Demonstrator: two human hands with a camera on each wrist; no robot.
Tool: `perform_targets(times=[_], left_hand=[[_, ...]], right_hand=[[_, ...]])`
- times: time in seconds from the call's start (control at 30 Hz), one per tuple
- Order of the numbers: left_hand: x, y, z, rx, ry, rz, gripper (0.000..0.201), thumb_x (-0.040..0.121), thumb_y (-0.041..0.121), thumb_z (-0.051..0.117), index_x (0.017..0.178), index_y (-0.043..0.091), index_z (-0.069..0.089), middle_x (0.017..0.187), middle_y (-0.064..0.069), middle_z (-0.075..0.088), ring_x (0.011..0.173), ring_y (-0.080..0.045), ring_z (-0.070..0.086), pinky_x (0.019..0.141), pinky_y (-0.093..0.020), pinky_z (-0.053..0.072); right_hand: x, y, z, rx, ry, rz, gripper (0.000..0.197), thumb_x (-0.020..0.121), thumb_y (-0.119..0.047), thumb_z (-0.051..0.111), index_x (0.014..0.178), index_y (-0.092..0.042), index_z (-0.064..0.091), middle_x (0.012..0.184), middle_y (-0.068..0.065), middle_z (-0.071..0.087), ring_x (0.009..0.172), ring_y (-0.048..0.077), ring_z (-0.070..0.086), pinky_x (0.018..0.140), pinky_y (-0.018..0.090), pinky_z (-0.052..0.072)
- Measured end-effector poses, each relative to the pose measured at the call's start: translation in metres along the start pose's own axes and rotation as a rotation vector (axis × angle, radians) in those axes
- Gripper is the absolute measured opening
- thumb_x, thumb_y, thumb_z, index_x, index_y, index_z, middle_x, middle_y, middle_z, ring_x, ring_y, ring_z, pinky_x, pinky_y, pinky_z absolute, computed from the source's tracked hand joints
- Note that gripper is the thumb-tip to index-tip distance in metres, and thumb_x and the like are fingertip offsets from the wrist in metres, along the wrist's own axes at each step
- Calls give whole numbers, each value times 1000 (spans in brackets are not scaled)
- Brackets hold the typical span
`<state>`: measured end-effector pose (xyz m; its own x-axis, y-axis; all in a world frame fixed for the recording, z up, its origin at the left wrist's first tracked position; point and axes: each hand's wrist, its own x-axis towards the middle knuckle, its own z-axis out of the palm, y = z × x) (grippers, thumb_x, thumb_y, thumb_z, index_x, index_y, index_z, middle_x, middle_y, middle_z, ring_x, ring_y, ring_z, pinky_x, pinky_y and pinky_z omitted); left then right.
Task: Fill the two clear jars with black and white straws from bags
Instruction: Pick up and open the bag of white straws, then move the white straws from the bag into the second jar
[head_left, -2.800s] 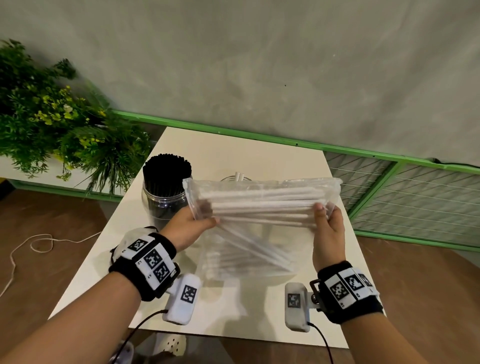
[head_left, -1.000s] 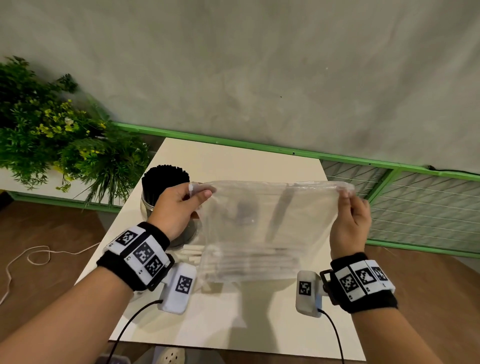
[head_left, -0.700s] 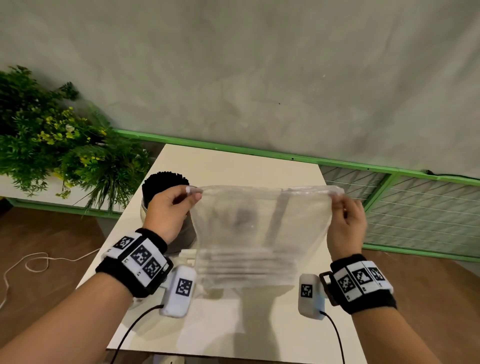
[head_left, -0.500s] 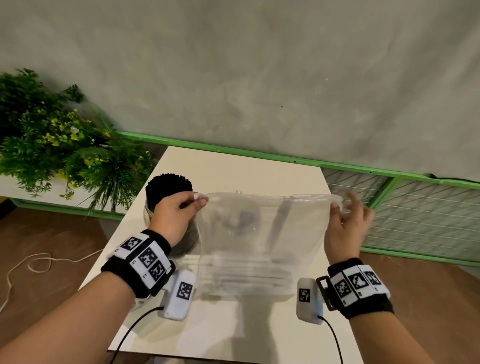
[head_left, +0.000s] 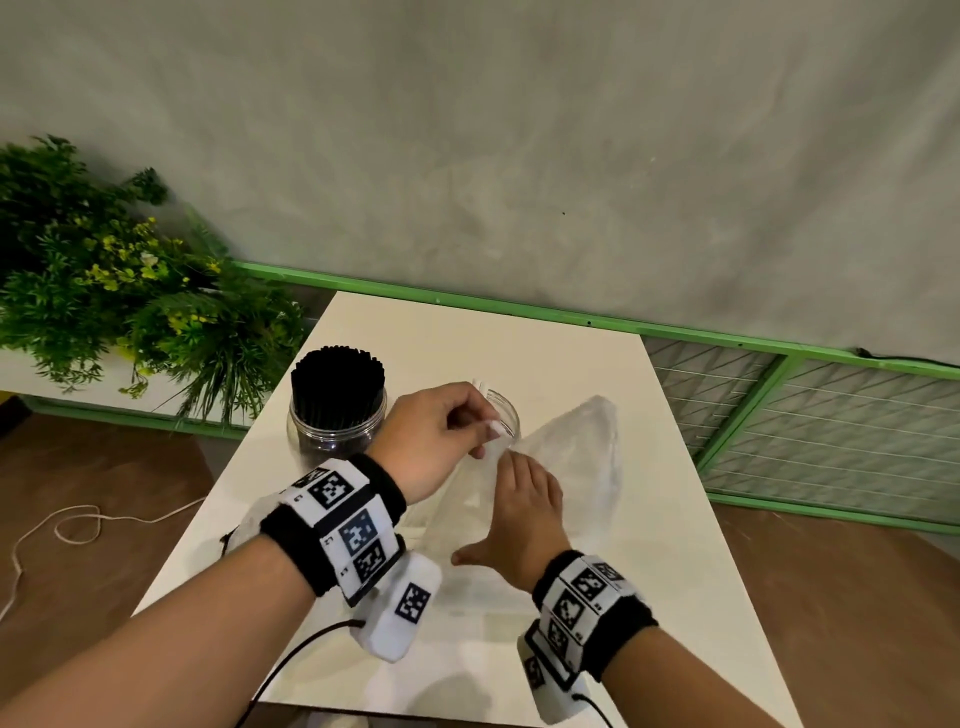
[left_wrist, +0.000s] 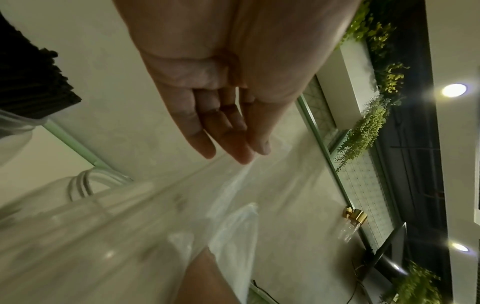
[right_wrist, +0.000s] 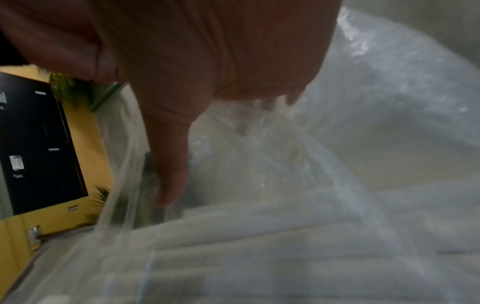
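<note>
pinching bag (head_left: 582, 457) rim — left fingers (head_left: 485, 428), right fingers (head_left: 511, 462) inside.

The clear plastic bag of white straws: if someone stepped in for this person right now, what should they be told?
Left hand: pinches the mouth edge of the clear plastic bag.
Right hand: reaches into the bag toward the white straws; its grip is hidden.
Done: the clear jar packed with black straws stands at the left of the white table.
Left: the second clear jar, behind the left hand, holds only a few white straws; fill it.
</note>
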<state>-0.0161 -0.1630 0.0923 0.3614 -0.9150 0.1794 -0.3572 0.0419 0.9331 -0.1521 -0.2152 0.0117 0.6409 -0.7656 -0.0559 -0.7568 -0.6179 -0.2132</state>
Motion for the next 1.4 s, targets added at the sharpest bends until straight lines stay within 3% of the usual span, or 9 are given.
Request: perform_targets(times=[0.2, 0.33, 0.43, 0.53, 0.7, 0.87, 1.0, 1.13, 1.4], left_hand=[[-8, -2, 5, -28, -95, -38, 10, 81, 9, 71, 83, 16, 64, 67, -1, 68, 65, -18, 69, 75, -34, 54], [-16, -7, -4, -225, -1, -37, 36, 82, 8, 69, 111, 25, 56, 96, -1, 69, 85, -13, 69, 76, -18, 50], [-24, -23, -23, -247, 126, -88, 57, 71, 31, 72, 120, 36, 44, 118, 5, 58, 104, -11, 61, 83, -17, 47], [-35, -40, -28, -218, 181, -163, 82, 59, 37, 75, 130, 35, 34, 129, 4, 47, 118, -15, 49, 92, -22, 41], [-40, -56, -11, -171, -125, -226, 136, 33, 63, 86, 144, 43, 10, 142, 13, 34, 128, -9, 39, 99, -30, 42], [-28, -53, 7, -302, -115, -164, 88, 51, 26, 93, 126, 34, 46, 117, 9, 66, 113, -7, 59, 90, -21, 50], [-30, -66, -1, -197, -97, -203, 69, 55, 23, 89, 111, 37, 51, 119, 13, 59, 111, -2, 56, 97, -24, 46], [-35, -68, 0, -169, -90, -191, 71, 46, 42, 87, 110, 35, 56, 117, 17, 62, 112, 0, 56, 101, -32, 45], [-30, -63, -14, -122, -36, -170, 82, 52, 36, 89, 119, 51, 43, 122, 9, 57, 109, -7, 59, 92, -29, 50]], right_hand=[[16, 9, -10, -64, -195, 33, 40, 90, -49, 55, 113, -17, 56, 106, 5, 65, 105, 27, 56, 92, 37, 37], [22, 40, -4, 315, -146, 130, 40, 87, -52, 55, 97, -14, 62, 98, 6, 66, 93, 27, 61, 85, 37, 48], [12, 68, -12, 712, -11, 137, 16, 92, -20, 57, 78, -20, 63, 88, -1, 65, 88, 18, 59, 81, 26, 42], [-1, 85, -33, 935, 161, 103, 29, 93, 0, 53, 74, -18, 65, 77, -8, 67, 77, 5, 60, 74, 15, 43], [-7, 88, -46, 1300, 272, 73, 13, 94, -11, 57, 86, -9, 67, 76, 1, 65, 70, 16, 57, 61, 29, 45], [-14, 72, -40, 1440, 295, 35, 10, 89, -6, 60, 95, -6, 68, 87, 2, 70, 83, 14, 64, 73, 23, 51], [-22, 84, -20, 1461, 224, 68, 36, 68, -24, 84, 99, -11, 71, 102, 1, 73, 102, 11, 65, 84, 18, 50], [-26, 81, -14, 1446, 238, 68, 5, 80, -12, 74, 83, -16, 74, 92, 5, 71, 97, 18, 63, 89, 31, 47], [-18, 79, -13, 1283, 251, 101, 15, 83, 0, 69, 78, -14, 70, 81, -5, 68, 80, 4, 61, 79, 24, 44]])
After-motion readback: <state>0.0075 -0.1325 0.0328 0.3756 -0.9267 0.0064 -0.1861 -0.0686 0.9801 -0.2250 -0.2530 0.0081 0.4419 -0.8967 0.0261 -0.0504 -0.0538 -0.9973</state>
